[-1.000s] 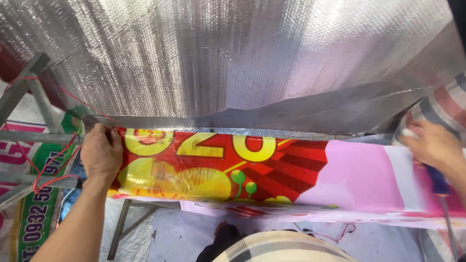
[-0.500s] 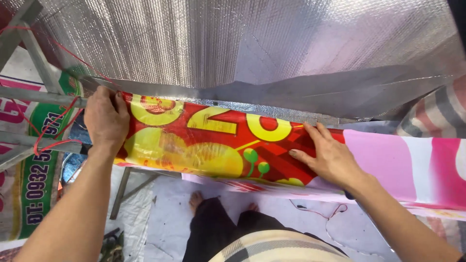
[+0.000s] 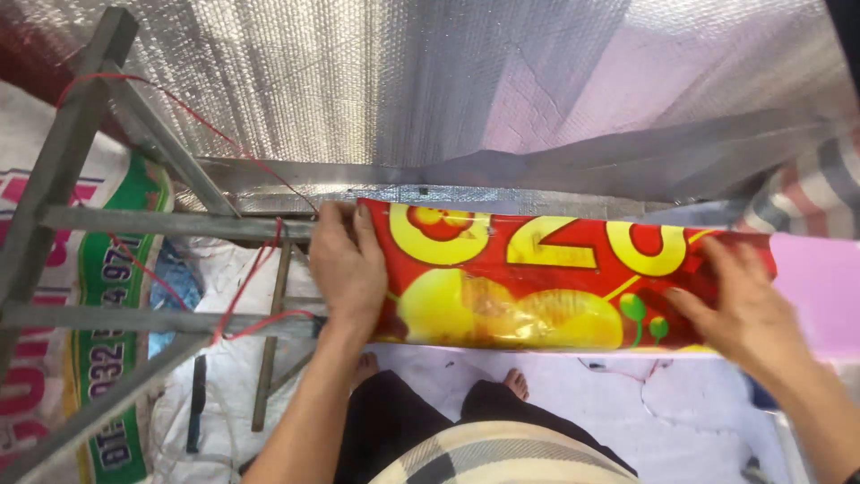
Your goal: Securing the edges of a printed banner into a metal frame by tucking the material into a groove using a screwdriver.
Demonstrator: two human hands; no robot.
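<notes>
A glossy red and yellow printed banner (image 3: 537, 278) lies stretched across a metal frame, turning pink at the far right (image 3: 820, 291). My left hand (image 3: 348, 264) presses flat on the banner's left end, fingers over its top edge. My right hand (image 3: 743, 305) lies flat on the banner further right, fingers spread. Above the banner runs silver bubble foil sheeting (image 3: 403, 90), its lower edge folded along the frame.
A grey metal angle-iron frame (image 3: 107, 220) with red wire (image 3: 251, 278) looped on it stands at the left. A printed green and white sheet (image 3: 98, 358) lies below it. My bare feet (image 3: 515, 384) stand on the pale floor covering beneath.
The view has shifted left, with my left hand holding the banner's end. My right hand came from the far right onto the banner and rests flat on it.
</notes>
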